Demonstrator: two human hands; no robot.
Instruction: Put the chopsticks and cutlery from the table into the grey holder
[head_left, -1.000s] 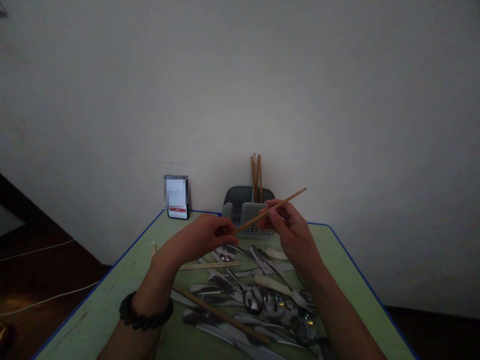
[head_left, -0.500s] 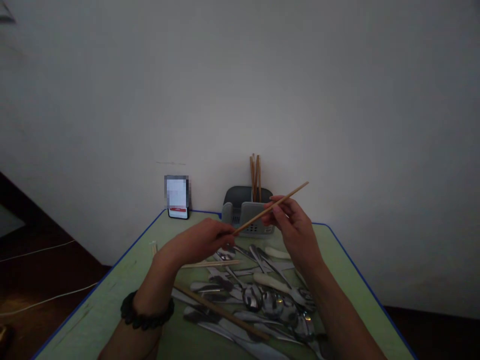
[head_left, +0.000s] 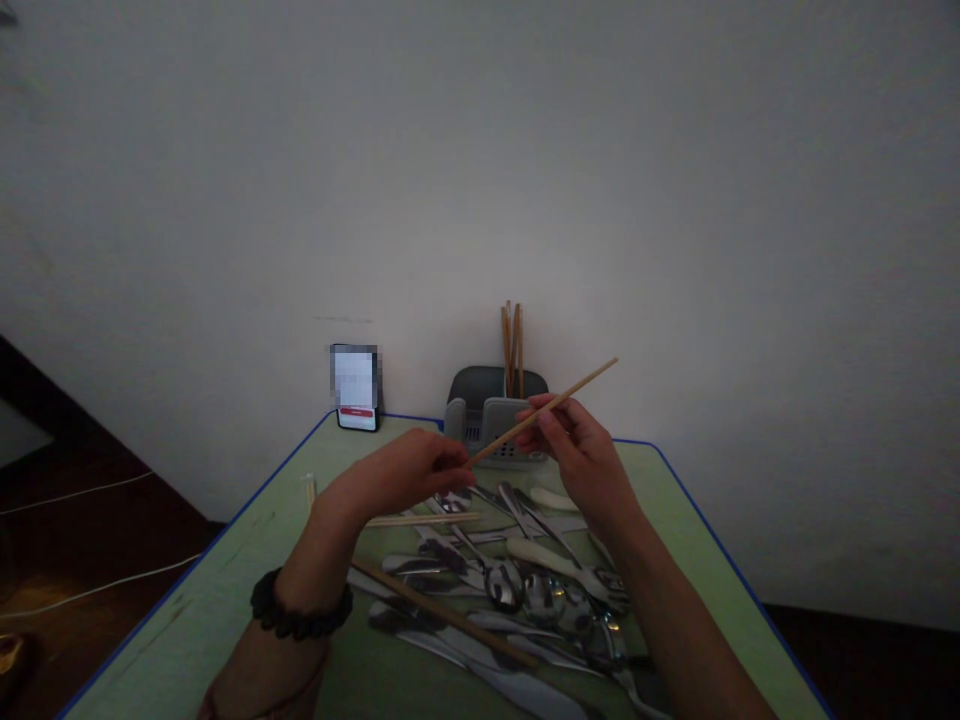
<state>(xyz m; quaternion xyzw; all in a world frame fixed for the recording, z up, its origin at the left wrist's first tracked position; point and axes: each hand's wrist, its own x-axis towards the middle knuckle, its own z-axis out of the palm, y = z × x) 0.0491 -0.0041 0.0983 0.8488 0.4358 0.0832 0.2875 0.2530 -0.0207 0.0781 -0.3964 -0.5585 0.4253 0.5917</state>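
1. At the bottom of the frame, flat silver metal knives (head_left: 517, 690) lay on a pale green table with a blue edge (head_left: 697, 600). A black beaded bracelet (head_left: 300, 610) circled the left wrist, at lower left.
2. Just beyond, at lower centre, a long brown wooden stick (head_left: 450, 612) lay slantwise across some of the cutlery. Shiny round-bowled silver spoons (head_left: 504, 585) lay jumbled to its right, with a cream-coloured handle (head_left: 540, 555) among them.
3. Behind those, left of centre, thin pale chopsticks (head_left: 427, 520) lay nearly level, partly hidden by the left forearm.
4. Above the cutlery, the left hand (head_left: 431, 470) had its thumb and fingers closed on the lower end of a slim light-brown wooden chopstick (head_left: 581, 383). The right hand (head_left: 581, 445), right of centre, pinched it farther up between thumb and fingers. It slanted up to the right, its upper end free.
5. Farther back, at centre, stood a grey perforated holder (head_left: 506, 412), partly hidden by the right hand, with brown chopsticks (head_left: 512, 345) upright in it. Left of it, a black-framed phone (head_left: 357, 385) with a lit screen leaned near the plain wall (head_left: 480, 180).
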